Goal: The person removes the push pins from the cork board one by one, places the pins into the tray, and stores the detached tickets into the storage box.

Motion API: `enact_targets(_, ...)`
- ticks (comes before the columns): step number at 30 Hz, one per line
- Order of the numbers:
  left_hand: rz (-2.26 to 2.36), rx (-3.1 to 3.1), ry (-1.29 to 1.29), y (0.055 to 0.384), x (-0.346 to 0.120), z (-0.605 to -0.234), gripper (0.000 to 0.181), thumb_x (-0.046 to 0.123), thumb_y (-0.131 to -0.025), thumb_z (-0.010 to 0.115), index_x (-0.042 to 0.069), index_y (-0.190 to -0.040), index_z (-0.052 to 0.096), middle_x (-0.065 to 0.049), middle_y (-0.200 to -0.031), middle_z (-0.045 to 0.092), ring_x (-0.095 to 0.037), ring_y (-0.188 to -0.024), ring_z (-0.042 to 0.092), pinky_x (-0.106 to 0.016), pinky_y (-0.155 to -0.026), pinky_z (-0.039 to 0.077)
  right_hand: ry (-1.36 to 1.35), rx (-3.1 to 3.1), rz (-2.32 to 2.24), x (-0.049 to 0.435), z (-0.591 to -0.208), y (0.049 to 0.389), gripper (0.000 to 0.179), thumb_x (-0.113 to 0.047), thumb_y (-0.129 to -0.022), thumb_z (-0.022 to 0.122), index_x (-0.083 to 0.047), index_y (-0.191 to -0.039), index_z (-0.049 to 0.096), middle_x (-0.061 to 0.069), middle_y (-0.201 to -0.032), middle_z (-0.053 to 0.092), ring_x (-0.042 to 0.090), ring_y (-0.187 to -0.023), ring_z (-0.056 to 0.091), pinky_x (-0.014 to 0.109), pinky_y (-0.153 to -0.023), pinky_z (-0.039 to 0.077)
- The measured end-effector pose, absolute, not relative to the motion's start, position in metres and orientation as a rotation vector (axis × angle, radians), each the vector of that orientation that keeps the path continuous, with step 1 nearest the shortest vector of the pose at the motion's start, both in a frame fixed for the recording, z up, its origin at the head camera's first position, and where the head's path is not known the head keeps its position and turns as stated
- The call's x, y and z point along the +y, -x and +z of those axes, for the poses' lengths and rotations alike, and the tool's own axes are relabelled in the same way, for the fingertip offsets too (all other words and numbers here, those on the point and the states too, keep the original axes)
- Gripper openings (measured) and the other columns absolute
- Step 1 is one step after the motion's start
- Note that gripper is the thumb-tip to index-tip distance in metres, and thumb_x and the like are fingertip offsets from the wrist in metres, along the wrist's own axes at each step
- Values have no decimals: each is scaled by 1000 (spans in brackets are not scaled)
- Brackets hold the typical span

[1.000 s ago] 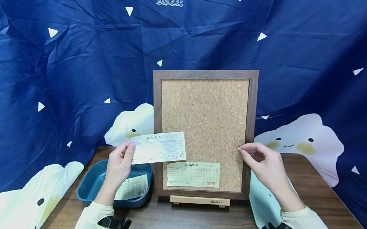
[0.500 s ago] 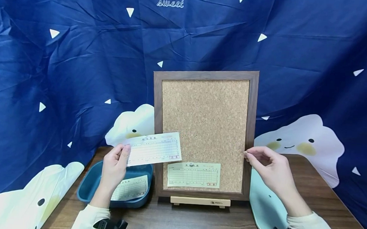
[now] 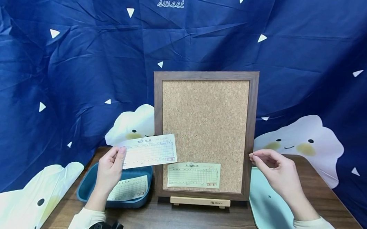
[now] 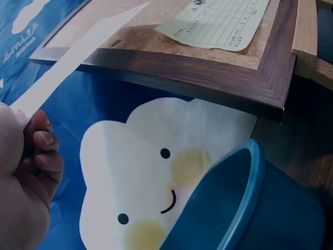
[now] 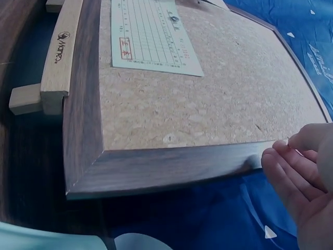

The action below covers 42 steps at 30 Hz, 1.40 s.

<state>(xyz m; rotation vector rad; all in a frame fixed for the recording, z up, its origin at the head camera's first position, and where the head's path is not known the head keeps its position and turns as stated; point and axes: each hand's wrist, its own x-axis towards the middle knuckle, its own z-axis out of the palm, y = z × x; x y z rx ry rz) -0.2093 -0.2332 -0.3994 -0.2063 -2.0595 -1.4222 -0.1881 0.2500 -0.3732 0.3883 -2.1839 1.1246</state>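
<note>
My left hand (image 3: pixel 108 171) pinches a printed paper form (image 3: pixel 150 150) by its left end, thumb on the front, and holds it up before the lower left of the corkboard (image 3: pixel 205 119). Seen from the left wrist, the form (image 4: pixel 73 57) appears nearly edge-on. A similar green form (image 3: pixel 193 180) is fixed low on the cork by a clear pushpin (image 3: pixel 191 165) at its top. My right hand (image 3: pixel 278 171) is at the board's right frame, thumb and forefinger brought together on a tiny pale thing, seemingly a pushpin, mostly hidden by the fingertips.
Behind my left wrist, a blue basin (image 3: pixel 84 189) holds another form (image 3: pixel 133 188). A mint-green tray (image 3: pixel 273 216) lies on the wooden table (image 3: pixel 196 222) right of the board. The board rests on a small wooden stand (image 3: pixel 194 201), with a blue cloth (image 3: pixel 80 53) behind.
The left hand with its form has drifted left and slightly down, toward the basin. My right hand has moved right, from over the cork to the board's right frame.
</note>
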Motion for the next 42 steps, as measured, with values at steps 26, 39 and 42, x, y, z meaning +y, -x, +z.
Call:
enact_targets(26,-1433,-2061,153,200,-254,-410,30,15,-114,55,-1,-91,66,6,-62,40,-10,-58,44,-29,-49,33,-304,-2185,1121,278,-391,179,17,10,-91,78,1,-105,79,-39,-93,70,-21,-83,67,2,-78,51)
enact_targets(39,-1440,-2037,147,196,-266,-414,31,11,-113,55,0,-85,61,7,-60,37,-8,-53,40,-28,-47,30,-314,-2189,1134,290,-406,179,19,12,-90,78,1,-105,78,-38,-95,72,-19,-81,68,3,-72,51)
enact_targets(42,-1446,-2045,147,194,-268,-415,33,12,-114,53,-2,-85,60,7,-59,40,-8,-53,43,-29,-47,32,-304,-2200,1122,292,-408,178,19,11,-90,79,0,-105,79,-39,-94,71,-19,-80,68,4,-71,51)
